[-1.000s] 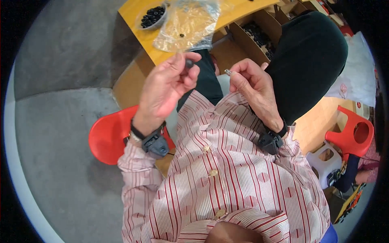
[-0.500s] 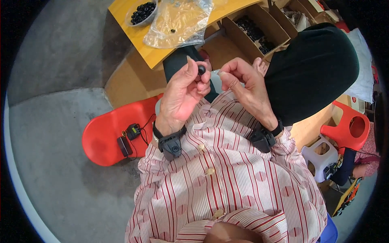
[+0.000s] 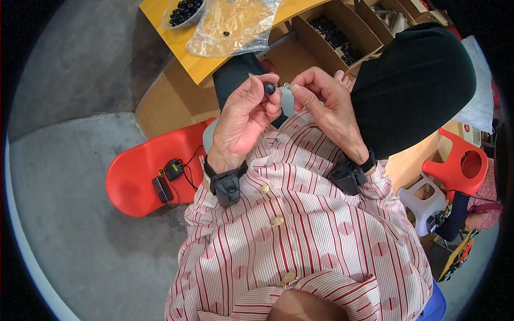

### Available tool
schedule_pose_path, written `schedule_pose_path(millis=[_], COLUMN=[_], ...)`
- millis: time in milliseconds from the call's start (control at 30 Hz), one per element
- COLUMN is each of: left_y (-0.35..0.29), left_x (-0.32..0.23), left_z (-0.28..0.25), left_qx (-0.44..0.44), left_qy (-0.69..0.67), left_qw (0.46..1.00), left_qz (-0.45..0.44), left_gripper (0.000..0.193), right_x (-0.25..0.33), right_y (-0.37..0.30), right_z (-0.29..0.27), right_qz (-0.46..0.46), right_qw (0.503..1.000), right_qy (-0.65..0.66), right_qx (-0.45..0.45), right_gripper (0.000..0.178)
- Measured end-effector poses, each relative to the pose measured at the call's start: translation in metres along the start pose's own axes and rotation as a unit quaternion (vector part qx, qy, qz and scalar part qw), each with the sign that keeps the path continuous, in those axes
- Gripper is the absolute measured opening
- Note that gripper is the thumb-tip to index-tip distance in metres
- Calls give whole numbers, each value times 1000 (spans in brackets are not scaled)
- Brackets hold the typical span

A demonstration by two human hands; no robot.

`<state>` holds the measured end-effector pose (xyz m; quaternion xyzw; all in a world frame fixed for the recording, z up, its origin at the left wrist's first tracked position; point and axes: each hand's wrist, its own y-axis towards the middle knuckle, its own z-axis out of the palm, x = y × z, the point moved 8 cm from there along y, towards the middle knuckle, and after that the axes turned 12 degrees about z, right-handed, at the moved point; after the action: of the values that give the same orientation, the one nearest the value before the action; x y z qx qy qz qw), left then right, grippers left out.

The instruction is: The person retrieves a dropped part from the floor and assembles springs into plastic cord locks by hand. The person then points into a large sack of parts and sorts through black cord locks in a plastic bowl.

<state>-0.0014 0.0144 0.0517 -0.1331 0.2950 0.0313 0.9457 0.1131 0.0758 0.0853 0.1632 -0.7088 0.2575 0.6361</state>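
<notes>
Seen from above, a person in a striped shirt (image 3: 243, 246) sits with both hands raised over the lap. The left hand (image 3: 241, 117), palm turned up, grips a round black bead (image 3: 269, 88) in its curled fingers. The right hand (image 3: 332, 109) pinches a tiny shiny metal piece (image 3: 287, 85) between thumb and forefinger, just beside the bead; its exact shape is too small to tell. Each wrist wears a strapped black device.

Ahead, on a yellow table (image 3: 195, 67), stand a clear bowl (image 3: 198, 20) of black beads and, next to it, a clear plastic bag (image 3: 235, 45) with a small black piece at it. Right of the table, a cardboard box (image 3: 369, 37) holds small black parts. At far right, a white box (image 3: 473, 136) bears a red mark, too small to read.
</notes>
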Motion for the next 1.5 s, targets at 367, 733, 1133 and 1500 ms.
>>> schedule_pose_path(millis=[367, 733, 1133, 1500], left_y=[0, -3, -4, -4], left_x=[-15, -16, -27, -31], left_z=[1, 2, -1, -4], left_qx=[54, 63, 90, 84], left_qy=[104, 163, 274, 348], left_qw=[991, 980, 944, 920], left_qz=[71, 94, 159, 161], left_gripper=[33, 29, 30, 27], right_x=[6, 14, 13, 9], right_y=[-2, -3, -5, -4], right_z=[2, 4, 9, 11], right_qz=[-28, -71, -62, -68], right_qw=[999, 989, 992, 988], right_qy=[-46, -132, -110, -138], right_qx=[-1, -8, 30, 30], right_gripper=[12, 14, 15, 14])
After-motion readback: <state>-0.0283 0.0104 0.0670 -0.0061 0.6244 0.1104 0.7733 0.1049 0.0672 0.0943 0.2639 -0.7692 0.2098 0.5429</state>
